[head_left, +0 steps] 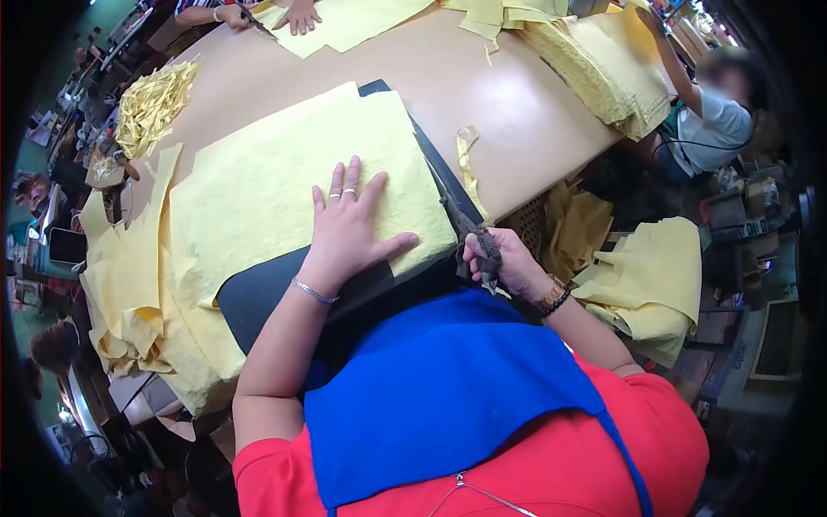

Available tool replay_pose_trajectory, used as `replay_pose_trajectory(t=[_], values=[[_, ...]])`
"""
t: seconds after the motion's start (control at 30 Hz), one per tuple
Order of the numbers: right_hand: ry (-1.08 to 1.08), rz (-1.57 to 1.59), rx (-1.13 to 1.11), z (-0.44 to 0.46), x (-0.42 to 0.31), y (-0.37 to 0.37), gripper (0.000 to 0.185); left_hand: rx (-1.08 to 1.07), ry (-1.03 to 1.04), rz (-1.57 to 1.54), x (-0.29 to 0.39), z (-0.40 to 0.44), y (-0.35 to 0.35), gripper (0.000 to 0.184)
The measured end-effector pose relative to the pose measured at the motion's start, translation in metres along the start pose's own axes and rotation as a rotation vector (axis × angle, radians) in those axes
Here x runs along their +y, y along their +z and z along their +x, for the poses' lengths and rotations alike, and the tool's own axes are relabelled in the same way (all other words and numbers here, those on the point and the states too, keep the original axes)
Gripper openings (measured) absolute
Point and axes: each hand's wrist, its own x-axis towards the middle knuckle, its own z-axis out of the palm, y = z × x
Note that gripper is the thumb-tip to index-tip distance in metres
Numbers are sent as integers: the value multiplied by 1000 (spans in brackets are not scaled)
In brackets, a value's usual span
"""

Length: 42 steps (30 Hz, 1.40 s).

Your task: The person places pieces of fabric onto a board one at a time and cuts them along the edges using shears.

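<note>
My left hand (353, 220) lies flat with fingers spread on a pale yellow sheet (267, 172); whether it is cloth or paper I cannot tell. Under that sheet is a dark board (258, 297), showing along the near and right sides. My right hand (515, 261) is closed round the handles of dark scissors (485, 254) at the sheet's right edge. Their blades point away from me along this edge, partly hidden by it. A thin yellow strip (468, 159) lies on the table just right of the board.
On the brown table (431, 86) are a pile of yellow scraps (155, 103) and a thick yellow stack (594, 73). Another person's hands (299, 15) hold scissors and a sheet opposite. More yellow material (646, 276) hangs at my right. A person (711, 121) is at the far right.
</note>
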Motion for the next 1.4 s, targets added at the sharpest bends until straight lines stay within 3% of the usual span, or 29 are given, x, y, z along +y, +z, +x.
replay_pose_trajectory(t=[0.23,0.93,1.23,1.4], values=[[-34,35,-9,-7,6,2,31,42,-104,54,-17,12,8,99],[-28,52,28,-1,1,3,31,-41,-36,21,-1,-3,-7,101],[-40,48,15,-5,8,3,31,71,-65,38,-12,7,6,96],[-37,108,20,-2,8,6,32,-11,-45,15,-3,-2,-4,99]])
